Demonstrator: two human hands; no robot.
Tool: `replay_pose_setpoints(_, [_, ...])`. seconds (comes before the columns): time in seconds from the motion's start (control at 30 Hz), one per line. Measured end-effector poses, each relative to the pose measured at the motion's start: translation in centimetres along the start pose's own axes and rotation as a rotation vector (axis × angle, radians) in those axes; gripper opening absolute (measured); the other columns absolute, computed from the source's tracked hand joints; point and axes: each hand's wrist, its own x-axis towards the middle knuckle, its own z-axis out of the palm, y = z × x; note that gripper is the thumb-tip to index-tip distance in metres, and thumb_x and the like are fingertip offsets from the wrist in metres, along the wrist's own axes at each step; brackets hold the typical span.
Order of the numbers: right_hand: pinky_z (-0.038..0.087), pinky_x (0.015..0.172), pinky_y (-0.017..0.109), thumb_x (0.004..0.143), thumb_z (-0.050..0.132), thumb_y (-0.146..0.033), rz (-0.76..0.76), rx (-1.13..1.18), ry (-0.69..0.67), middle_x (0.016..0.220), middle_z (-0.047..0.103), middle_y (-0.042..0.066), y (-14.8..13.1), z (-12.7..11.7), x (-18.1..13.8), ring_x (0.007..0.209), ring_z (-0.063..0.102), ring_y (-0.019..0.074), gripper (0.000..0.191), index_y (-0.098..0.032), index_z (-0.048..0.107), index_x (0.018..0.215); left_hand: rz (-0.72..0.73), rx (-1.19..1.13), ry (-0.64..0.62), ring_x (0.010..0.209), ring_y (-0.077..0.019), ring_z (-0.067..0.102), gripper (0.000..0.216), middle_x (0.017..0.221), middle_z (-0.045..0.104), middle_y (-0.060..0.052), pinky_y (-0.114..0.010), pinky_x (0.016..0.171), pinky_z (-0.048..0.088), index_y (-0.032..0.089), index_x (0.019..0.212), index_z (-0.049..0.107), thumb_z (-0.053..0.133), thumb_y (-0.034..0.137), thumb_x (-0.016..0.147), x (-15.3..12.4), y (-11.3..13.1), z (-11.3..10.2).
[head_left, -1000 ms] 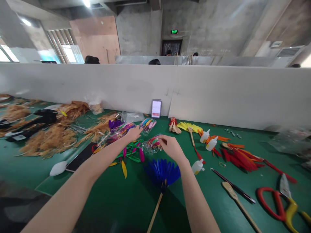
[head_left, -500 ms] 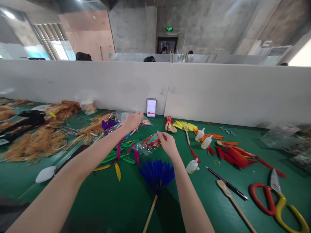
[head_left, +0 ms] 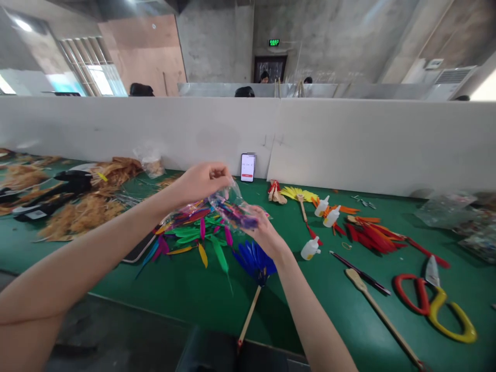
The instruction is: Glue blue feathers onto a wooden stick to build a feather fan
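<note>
A clear plastic bag (head_left: 231,204) with purple and coloured feathers in it hangs between my two hands. My left hand (head_left: 211,178) pinches its upper edge with fingers closed. Lower down, my right hand (head_left: 261,230) grips the bag's other end near the purple feathers. Just below my right hand lies a blue feather fan (head_left: 253,261) on a thin wooden stick (head_left: 250,315), partly covered by my wrist. Loose green feathers (head_left: 189,233), with pink and yellow ones among them, are spread on the table under my left forearm.
White glue bottles (head_left: 311,249), a pen (head_left: 360,273), a wooden stick (head_left: 382,312) and large scissors (head_left: 434,299) lie on the right. Red feathers (head_left: 368,233) and a yellow feather fan (head_left: 299,194) are farther back. A phone (head_left: 247,168) leans against the white partition (head_left: 194,134). Brown fibre (head_left: 81,212) covers the left.
My left hand has lifted off the far pile and come nearer my right hand. The bag is now raised between both hands, and purple feathers show in it. The view has shifted slightly.
</note>
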Motion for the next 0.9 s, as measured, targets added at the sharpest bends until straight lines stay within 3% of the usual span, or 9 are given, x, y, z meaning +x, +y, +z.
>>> replay_pose_setpoints(0.17, [0.047, 0.091, 0.035, 0.075, 0.059, -0.057, 0.067, 0.062, 0.047, 0.139, 0.049, 0.006, 0.7, 2.8, -3.7, 0.122, 0.051, 0.0238, 0.057, -0.030, 0.045, 0.123, -0.206, -0.244, -0.053, 0.059, -0.0102, 0.056, 0.016, 0.066, 0.061, -0.002, -0.021, 0.054, 0.041, 0.016, 0.066, 0.054, 0.052, 0.023, 0.080, -0.7, -0.4, 1.3])
replay_pose_setpoints(0.3, [0.051, 0.081, 0.033, 0.065, 0.070, -0.057, 0.170, 0.140, 0.058, 0.117, 0.063, 0.005, 1.3, 3.8, -5.1, 0.103, 0.061, 0.0236, 0.069, -0.030, 0.050, 0.125, -0.271, -0.408, -0.124, 0.060, -0.0127, 0.059, 0.012, 0.071, 0.061, -0.003, -0.021, 0.049, 0.039, 0.017, 0.075, 0.051, 0.059, 0.026, 0.076, -0.9, -1.7, 2.9])
replay_pose_setpoints(0.4, [0.049, 0.070, 0.026, 0.062, 0.081, -0.039, 0.211, 0.171, 0.091, 0.090, 0.068, 0.000, 1.3, 3.8, -5.8, 0.078, 0.063, 0.0163, 0.046, -0.026, 0.064, 0.104, -0.247, -0.503, -0.308, 0.074, -0.0174, 0.064, 0.022, 0.087, 0.064, -0.007, -0.024, 0.055, 0.044, 0.018, 0.090, 0.054, 0.062, 0.032, 0.074, -0.9, -3.0, 2.7])
replay_pose_setpoints(0.5, [0.041, 0.052, 0.020, 0.065, 0.080, -0.036, 0.258, 0.104, 0.199, 0.070, 0.064, -0.003, 0.9, 3.7, -7.0, 0.057, 0.053, 0.0091, 0.028, -0.021, 0.068, 0.084, -0.149, -0.561, -0.436, 0.096, -0.0199, 0.062, 0.032, 0.104, 0.064, -0.008, -0.026, 0.072, 0.048, 0.020, 0.101, 0.058, 0.064, 0.037, 0.075, -1.1, -3.9, 1.4])
replay_pose_setpoints(0.6, [0.038, 0.049, 0.020, 0.062, 0.081, -0.037, 0.275, 0.050, 0.330, 0.068, 0.064, -0.002, 0.0, 2.8, -8.9, 0.055, 0.051, 0.0086, 0.030, -0.019, 0.069, 0.082, -0.152, -0.597, -0.191, 0.096, -0.0197, 0.060, 0.032, 0.101, 0.063, -0.007, -0.029, 0.075, 0.047, 0.021, 0.103, 0.058, 0.054, 0.046, 0.083, -2.6, -4.4, 1.2])
replay_pose_setpoints(0.7, [0.039, 0.049, 0.020, 0.059, 0.083, -0.037, 0.252, -0.003, 0.509, 0.070, 0.066, -0.001, -1.4, 1.0, -11.5, 0.056, 0.052, 0.0098, 0.031, -0.019, 0.070, 0.080, -0.198, -0.289, 0.040, 0.077, -0.0181, 0.059, 0.033, 0.084, 0.062, -0.005, -0.030, 0.068, 0.043, 0.018, 0.091, 0.058, 0.048, 0.049, 0.087, -6.5, -4.2, 3.8])
replay_pose_setpoints(0.77, [0.037, 0.046, 0.020, 0.059, 0.083, -0.037, 0.219, -0.047, 0.636, 0.070, 0.066, -0.001, -2.2, -0.3, -13.1, 0.055, 0.052, 0.0106, 0.031, -0.019, 0.070, 0.081, -0.144, -0.059, -0.183, 0.067, -0.0178, 0.056, 0.035, 0.071, 0.059, -0.002, -0.032, 0.068, 0.041, 0.017, 0.085, 0.058, 0.051, 0.051, 0.085, -10.3, -3.8, 7.0])
replay_pose_setpoints(0.83, [0.036, 0.044, 0.021, 0.058, 0.083, -0.037, 0.208, -0.083, 0.725, 0.069, 0.066, 0.000, -2.8, -1.2, -14.6, 0.054, 0.051, 0.0111, 0.030, -0.019, 0.071, 0.079, -0.032, 0.142, -0.416, 0.074, -0.0216, 0.058, 0.034, 0.077, 0.061, -0.003, -0.037, 0.075, 0.039, 0.017, 0.092, 0.058, 0.055, 0.050, 0.084, -13.9, -3.3, 10.4])
replay_pose_setpoints(0.9, [0.037, 0.044, 0.021, 0.057, 0.084, -0.036, 0.210, -0.104, 0.768, 0.067, 0.066, -0.001, -3.0, -1.3, -15.7, 0.053, 0.050, 0.0108, 0.029, -0.019, 0.071, 0.076, -0.020, 0.312, -0.493, 0.082, -0.0267, 0.059, 0.033, 0.089, 0.062, -0.010, -0.040, 0.076, 0.039, 0.014, 0.095, 0.055, 0.055, 0.046, 0.086, -16.6, -3.0, 13.1])
